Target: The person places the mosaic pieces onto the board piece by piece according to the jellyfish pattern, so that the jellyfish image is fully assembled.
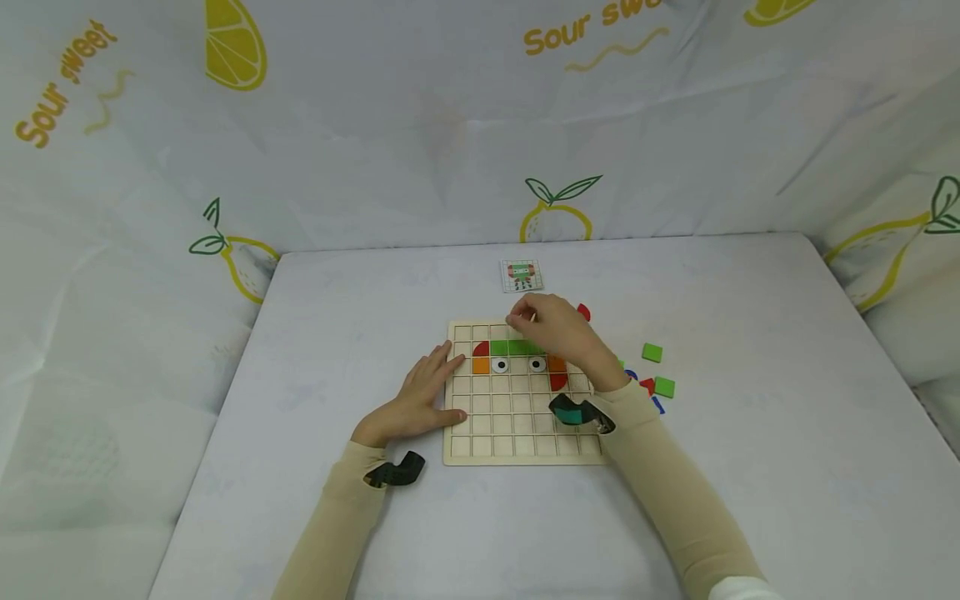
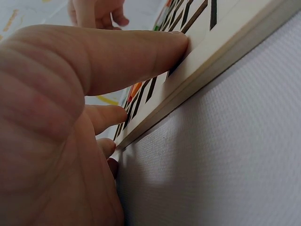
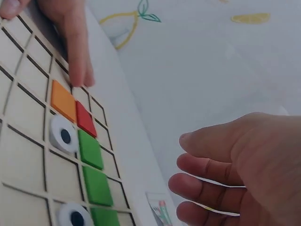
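Board point(image 1: 522, 405) with two eye pieces point(image 1: 500, 365), two hands point(image 1: 416, 404) point(image 1: 557, 327), one card point(image 1: 521, 275)

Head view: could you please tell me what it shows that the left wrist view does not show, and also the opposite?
Only the head view shows the small picture card, the two eye pieces and a loose green tile to the right of the wooden board.

Only the left wrist view shows the palm side of the left hand and the board's side edge up close.

Both show the left thumb on the board, the right hand, an orange tile and the printed cloth.
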`<state>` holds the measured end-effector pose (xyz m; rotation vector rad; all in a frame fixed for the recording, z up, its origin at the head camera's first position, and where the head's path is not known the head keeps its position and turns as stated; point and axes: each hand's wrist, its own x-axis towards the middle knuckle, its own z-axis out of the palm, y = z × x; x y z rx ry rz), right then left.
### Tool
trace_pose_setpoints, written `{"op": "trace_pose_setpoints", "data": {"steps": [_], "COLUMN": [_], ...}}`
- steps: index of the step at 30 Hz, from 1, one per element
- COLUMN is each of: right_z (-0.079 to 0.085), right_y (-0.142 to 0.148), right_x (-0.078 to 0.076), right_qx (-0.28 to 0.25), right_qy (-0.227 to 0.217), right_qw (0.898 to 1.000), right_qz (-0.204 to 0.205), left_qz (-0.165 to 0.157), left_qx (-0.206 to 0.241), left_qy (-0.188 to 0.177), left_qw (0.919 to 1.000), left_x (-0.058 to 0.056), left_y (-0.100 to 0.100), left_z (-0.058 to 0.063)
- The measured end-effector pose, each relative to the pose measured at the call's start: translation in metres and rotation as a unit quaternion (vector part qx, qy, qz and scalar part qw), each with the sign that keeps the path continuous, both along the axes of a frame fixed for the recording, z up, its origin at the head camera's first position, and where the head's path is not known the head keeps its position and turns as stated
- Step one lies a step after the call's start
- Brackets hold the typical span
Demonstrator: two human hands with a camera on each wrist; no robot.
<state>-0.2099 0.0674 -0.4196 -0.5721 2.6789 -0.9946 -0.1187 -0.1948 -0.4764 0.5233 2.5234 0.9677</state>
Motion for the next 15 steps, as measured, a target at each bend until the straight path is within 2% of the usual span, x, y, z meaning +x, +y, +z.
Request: {"op": "trace_pose_setpoints", "data": {"steps": [6, 11, 15], "right_z": [0.01, 0.005, -0.002], "right_y": [0.04, 0.064, 0.072], "right_x": [-0.014, -0.024, -0.028], "right_qx": [0.03, 0.062, 0.105], "right_qy": [-0.016, -0.019, -0.023], "right_qw": [0.998, 0.993, 0.983], "right_qz": [-0.048, -0.102, -0.15], "left_qz": [-0.001, 0.001, 0.002], "left_qx": [-0.008, -0.011, -0.009], "left_qy": [-0.003, -0.007, -0.007], "left_qw": [1.0, 0.9999, 0.9999], "left_x": [0.0, 0.0, 0.0], "left_y": [0.0, 0.0, 0.0], "left_z": [0.001, 0.001, 0.001]}}
